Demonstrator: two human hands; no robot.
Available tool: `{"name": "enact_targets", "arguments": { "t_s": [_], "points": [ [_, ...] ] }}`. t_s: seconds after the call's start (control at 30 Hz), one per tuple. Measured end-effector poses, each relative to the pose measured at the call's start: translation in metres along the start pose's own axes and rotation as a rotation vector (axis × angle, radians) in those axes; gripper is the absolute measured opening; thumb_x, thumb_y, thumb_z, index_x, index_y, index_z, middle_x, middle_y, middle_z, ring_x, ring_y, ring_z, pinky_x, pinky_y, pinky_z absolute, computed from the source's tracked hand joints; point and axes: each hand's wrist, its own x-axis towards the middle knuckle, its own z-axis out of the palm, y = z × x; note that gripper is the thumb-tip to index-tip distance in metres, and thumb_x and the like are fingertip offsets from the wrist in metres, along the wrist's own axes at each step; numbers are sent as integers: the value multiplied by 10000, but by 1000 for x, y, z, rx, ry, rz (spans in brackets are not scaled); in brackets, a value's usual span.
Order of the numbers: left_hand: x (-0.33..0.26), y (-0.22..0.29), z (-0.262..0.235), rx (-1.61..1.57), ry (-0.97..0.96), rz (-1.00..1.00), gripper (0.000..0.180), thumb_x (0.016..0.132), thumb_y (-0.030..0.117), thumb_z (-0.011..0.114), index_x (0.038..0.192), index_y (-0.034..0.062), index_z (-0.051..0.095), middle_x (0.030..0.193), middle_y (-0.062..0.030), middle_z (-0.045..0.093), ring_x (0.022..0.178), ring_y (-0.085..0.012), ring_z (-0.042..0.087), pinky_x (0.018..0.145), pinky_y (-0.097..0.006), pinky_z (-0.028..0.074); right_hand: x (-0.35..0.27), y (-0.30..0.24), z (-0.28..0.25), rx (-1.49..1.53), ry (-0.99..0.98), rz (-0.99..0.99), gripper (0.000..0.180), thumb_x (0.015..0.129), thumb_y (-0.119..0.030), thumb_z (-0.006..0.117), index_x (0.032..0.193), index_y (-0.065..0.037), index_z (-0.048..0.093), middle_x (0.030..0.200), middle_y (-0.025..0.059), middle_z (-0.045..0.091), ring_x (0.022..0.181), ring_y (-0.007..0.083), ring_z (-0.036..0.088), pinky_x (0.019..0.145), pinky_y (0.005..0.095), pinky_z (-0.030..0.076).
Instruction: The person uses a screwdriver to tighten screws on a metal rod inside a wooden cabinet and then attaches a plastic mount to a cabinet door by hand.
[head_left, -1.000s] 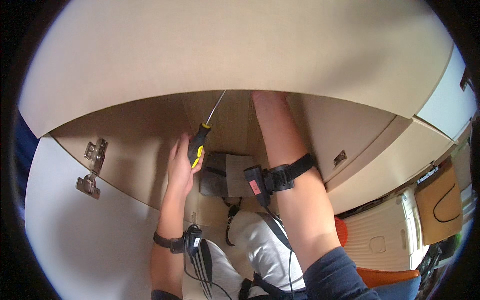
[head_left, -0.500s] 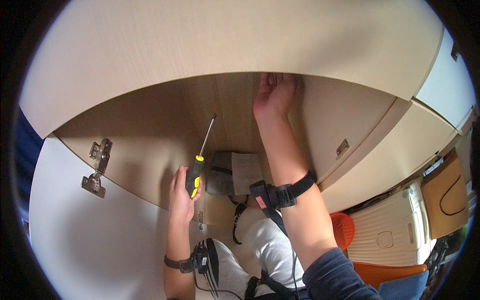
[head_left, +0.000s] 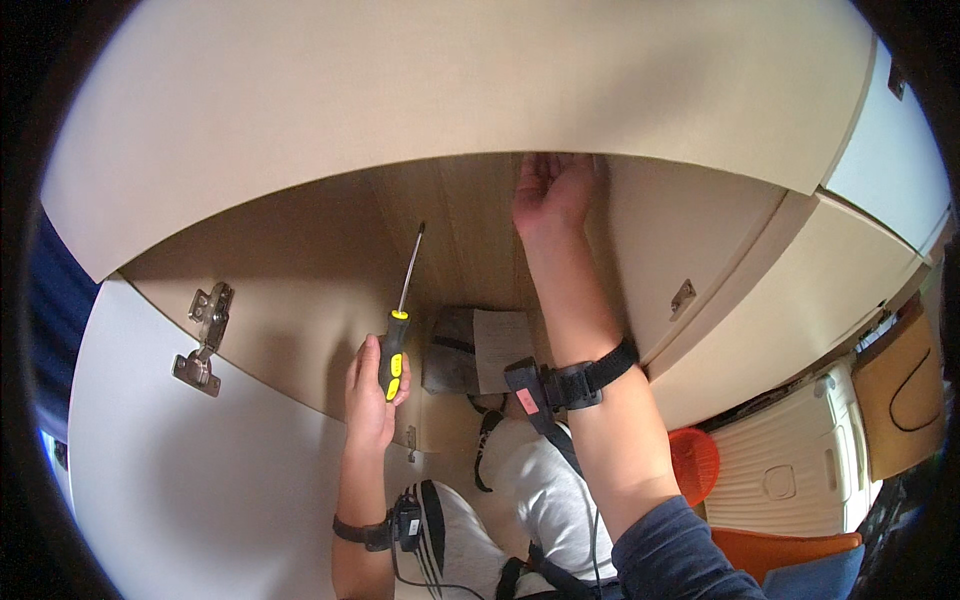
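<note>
My left hand (head_left: pixel 372 398) is closed round the black and yellow handle of a screwdriver (head_left: pixel 394 352). Its metal shaft points up and away into the open cabinet, with the tip in the air. Higher up, my right hand (head_left: pixel 555 195) reaches inside beneath the edge of the pale wood panel (head_left: pixel 470 80), close to the right inner wall. Its fingers are curled, and the panel's edge cuts off their ends. Whatever they hold or touch is hidden.
On the left, a metal hinge (head_left: pixel 205 340) joins the white door (head_left: pixel 200 470) to the cabinet. A small mounting plate (head_left: pixel 682 297) sits on the right inner wall. Papers and a grey bag (head_left: pixel 452 350) lie low inside. A red basket (head_left: pixel 694 465) and white plastic case (head_left: pixel 785 470) stand right.
The view has shifted slightly. The screwdriver stands a little more upright in my left hand. My right hand stays up under the panel, its fingers still curled.
</note>
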Motion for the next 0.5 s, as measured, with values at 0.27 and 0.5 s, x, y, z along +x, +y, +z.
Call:
{"name": "enact_targets", "arguments": {
  "t_s": [0.27, 0.5],
  "points": [
    [21, 15, 44, 36, -120, 143, 244, 950, 305, 514, 925, 64, 481, 692, -25, 510, 551, -90, 465, 475, -225, 344, 13, -4, -2, 11, -13, 54, 276, 975, -236, 450, 1147, -28, 509, 1107, 79, 550, 1003, 167, 557, 853, 255, 515],
    [67, 57, 112, 387, -194, 267, 161, 874, 127, 573, 986, 35, 502, 703, -28, 517, 585, -120, 505, 543, -258, 412, 10, -9, 2, -34, -1, 37, 252, 975, -213, 441, 1130, -25, 506, 1089, 80, 554, 1013, 167, 552, 872, 279, 495]
  ]
}}
